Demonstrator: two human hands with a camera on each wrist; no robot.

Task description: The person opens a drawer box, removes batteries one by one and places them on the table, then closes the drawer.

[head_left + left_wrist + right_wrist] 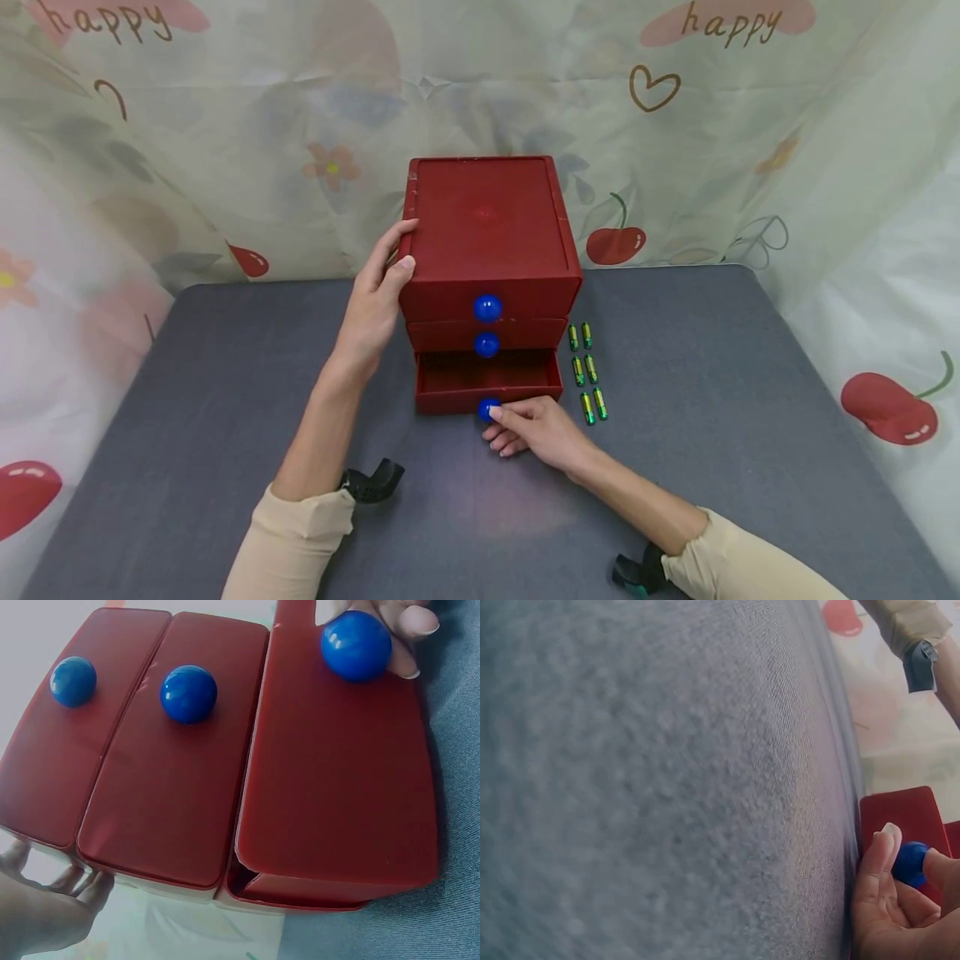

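Observation:
A red three-drawer cabinet (pixel 483 221) stands toward the back of the table, each drawer with a round blue knob. Its bottom drawer (pixel 442 402) is pulled out, and its visible inside shows nothing. My left hand (pixel 375 283) rests against the cabinet's left side, thumb near the top front corner; the left wrist view shows its fingertips touching the side. My right hand (pixel 536 429) pinches the bottom drawer's blue knob (pixel 910 862) between thumb and fingers. The middle knob (pixel 487 344) and top knob (pixel 487 308) are untouched.
Several green-and-yellow batteries (pixel 587 371) lie in pairs on the grey table (pixel 675 400), just right of the cabinet. A patterned curtain (pixel 480 83) hangs behind and around the table. Black straps or mounts (pixel 372 482) sit at both forearms.

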